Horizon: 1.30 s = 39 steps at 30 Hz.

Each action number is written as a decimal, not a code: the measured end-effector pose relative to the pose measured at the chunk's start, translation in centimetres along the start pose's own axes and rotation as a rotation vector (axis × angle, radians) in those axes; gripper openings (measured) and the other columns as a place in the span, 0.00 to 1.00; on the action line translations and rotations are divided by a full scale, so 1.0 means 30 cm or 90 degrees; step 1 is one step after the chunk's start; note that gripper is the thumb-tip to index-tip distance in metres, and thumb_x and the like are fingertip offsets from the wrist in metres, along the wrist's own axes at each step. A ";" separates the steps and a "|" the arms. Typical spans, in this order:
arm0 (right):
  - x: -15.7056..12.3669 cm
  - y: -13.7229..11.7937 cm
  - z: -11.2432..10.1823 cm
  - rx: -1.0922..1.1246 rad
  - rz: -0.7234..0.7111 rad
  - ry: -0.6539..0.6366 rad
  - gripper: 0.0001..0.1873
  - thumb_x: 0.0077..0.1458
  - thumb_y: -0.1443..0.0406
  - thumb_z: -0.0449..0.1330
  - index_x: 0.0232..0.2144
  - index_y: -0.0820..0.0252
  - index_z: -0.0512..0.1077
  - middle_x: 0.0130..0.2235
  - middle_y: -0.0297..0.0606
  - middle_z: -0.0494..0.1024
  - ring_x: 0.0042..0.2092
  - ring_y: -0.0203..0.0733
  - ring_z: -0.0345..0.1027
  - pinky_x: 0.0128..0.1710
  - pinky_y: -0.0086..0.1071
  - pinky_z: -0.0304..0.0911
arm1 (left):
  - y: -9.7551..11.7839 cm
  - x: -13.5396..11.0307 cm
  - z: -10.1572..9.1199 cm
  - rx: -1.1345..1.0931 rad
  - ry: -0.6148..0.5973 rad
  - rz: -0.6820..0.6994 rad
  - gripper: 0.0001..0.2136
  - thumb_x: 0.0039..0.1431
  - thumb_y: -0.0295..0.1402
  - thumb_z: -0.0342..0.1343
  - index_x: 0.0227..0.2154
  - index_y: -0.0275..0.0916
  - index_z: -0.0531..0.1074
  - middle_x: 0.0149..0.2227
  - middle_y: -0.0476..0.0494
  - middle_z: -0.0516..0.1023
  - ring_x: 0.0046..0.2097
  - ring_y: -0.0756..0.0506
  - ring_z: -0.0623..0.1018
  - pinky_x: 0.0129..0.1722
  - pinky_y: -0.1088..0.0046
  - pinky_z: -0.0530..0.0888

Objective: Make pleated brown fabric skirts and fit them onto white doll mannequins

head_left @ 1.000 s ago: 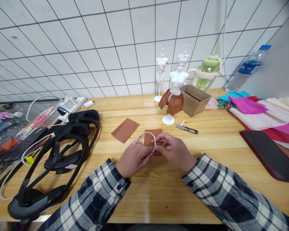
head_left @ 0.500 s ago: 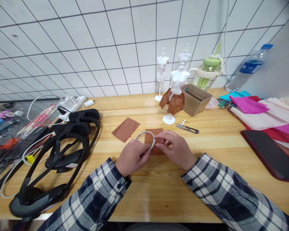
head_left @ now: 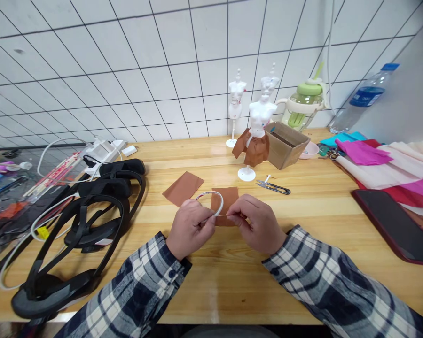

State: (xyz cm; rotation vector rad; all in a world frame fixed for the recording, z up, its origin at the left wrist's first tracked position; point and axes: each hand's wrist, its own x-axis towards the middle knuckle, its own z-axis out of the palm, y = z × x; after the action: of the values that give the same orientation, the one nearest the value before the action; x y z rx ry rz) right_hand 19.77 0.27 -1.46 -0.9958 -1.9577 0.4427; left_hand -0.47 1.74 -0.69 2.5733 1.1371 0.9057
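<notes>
**Visitor:** Can you read any writing from where you stand?

**Onlooker:** Hardly any. The water bottle (head_left: 368, 96), at two o'clock from the hands, has a blue label, but the print is too small to read. A clear strip (head_left: 61, 171) out at nine o'clock carries red lettering, and I can't read that either.

**Visitor:** And the hands?

**Onlooker:** The left hand (head_left: 190, 227) is curled tight. Its thumb and fingers pinch the near left rim of a thin white ring (head_left: 211, 192), which stands tilted above the table (head_left: 232, 281). The right hand (head_left: 259, 225) has thumb and forefinger pressed together just beside the ring's near right edge, with the other fingers folded under. I cannot tell whether anything thin is caught between them. Both sleeves are dark plaid.

**Visitor:** Where does the ring sit in all this?

**Onlooker:** In the middle of the bench, between the two hands, just over a brown sheet (head_left: 230, 193) that lies flat. A second brown sheet (head_left: 182, 188) lies at eleven o'clock from the left hand, apart from the first.

**Visitor:** What else is close by?

**Onlooker:** Snips (head_left: 275, 188) lie flat at two o'clock from the right hand. At twelve o'clock stands a white mannequin (head_left: 260, 115) in a brown skirt on a round foot. A cardboard box (head_left: 291, 150) sits just beside it, on its three o'clock side. A black headset (head_left: 91, 220) lies at nine o'clock from the hands, and a dark phone (head_left: 391, 225) at three o'clock.
</notes>
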 end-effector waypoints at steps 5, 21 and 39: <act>-0.001 -0.002 -0.005 -0.023 0.000 0.030 0.07 0.61 0.66 0.53 0.30 0.57 0.68 0.29 0.35 0.72 0.32 0.38 0.64 0.31 0.32 0.58 | -0.012 0.010 -0.015 -0.093 -0.061 -0.035 0.12 0.65 0.33 0.46 0.27 0.38 0.70 0.24 0.48 0.70 0.29 0.48 0.68 0.32 0.70 0.64; 0.006 0.033 -0.012 -0.033 0.063 0.031 0.07 0.60 0.64 0.55 0.30 0.58 0.70 0.28 0.35 0.71 0.31 0.37 0.63 0.31 0.32 0.59 | -0.053 0.004 -0.019 -0.005 -0.097 -0.010 0.10 0.65 0.32 0.45 0.28 0.39 0.65 0.25 0.48 0.67 0.30 0.47 0.66 0.33 0.69 0.62; 0.008 0.045 -0.009 -0.022 0.083 0.018 0.06 0.59 0.64 0.56 0.30 0.57 0.70 0.28 0.34 0.70 0.30 0.38 0.63 0.29 0.31 0.58 | -0.038 0.005 -0.005 0.004 -0.087 -0.058 0.11 0.60 0.30 0.47 0.21 0.39 0.62 0.20 0.51 0.63 0.25 0.50 0.65 0.28 0.73 0.61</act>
State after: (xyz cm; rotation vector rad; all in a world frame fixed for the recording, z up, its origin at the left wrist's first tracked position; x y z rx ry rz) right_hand 20.57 1.26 -2.02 -1.1504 -1.8884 0.4666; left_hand -1.18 2.62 -0.96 2.5205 1.2080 0.6959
